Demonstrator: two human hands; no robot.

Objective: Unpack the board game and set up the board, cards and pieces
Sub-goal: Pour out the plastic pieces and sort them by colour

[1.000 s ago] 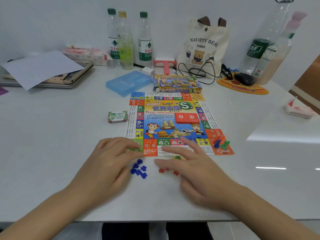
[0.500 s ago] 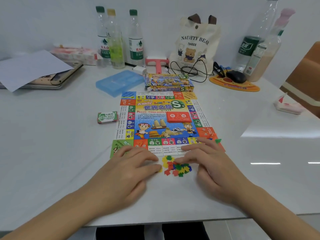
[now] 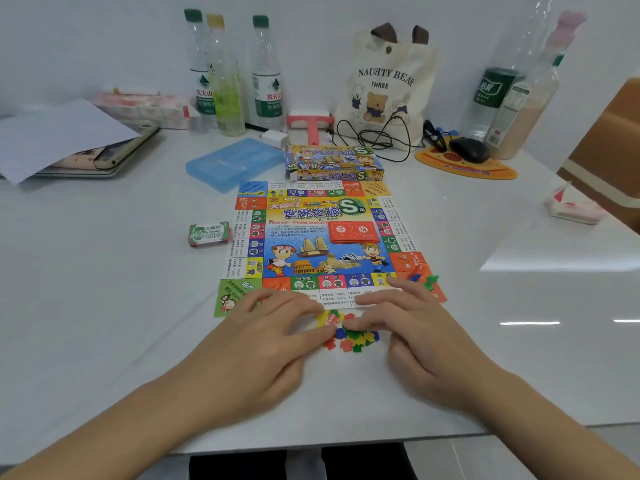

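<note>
A: Where is the board?

B: The board (image 3: 322, 240) lies flat in the middle of the white table (image 3: 104, 306), its near edge just in front of both hands. The game box (image 3: 334, 163) sits closed at its far edge, touching or nearly so.

A: And the cards?

B: A red stack of cards (image 3: 354, 232) rests on the board, right of its centre. A small bundle of play money (image 3: 209, 233) lies on the table just left of the board.

A: The pieces?

B: A pile of little plastic pieces (image 3: 351, 336), red, green, yellow and blue, sits on the table right at the board's near edge, between the hands. A few pawns (image 3: 424, 277), green, blue and orange, stand on the near right corner of the board.

A: What are the hands doing?

B: The left hand (image 3: 263, 344) lies palm down, fingers spread loosely, thumb against the left side of the pile. The right hand (image 3: 412, 327) is the same on the other side, fingertips touching the pieces. Neither hand is closed around anything; both are flat and open.
</note>
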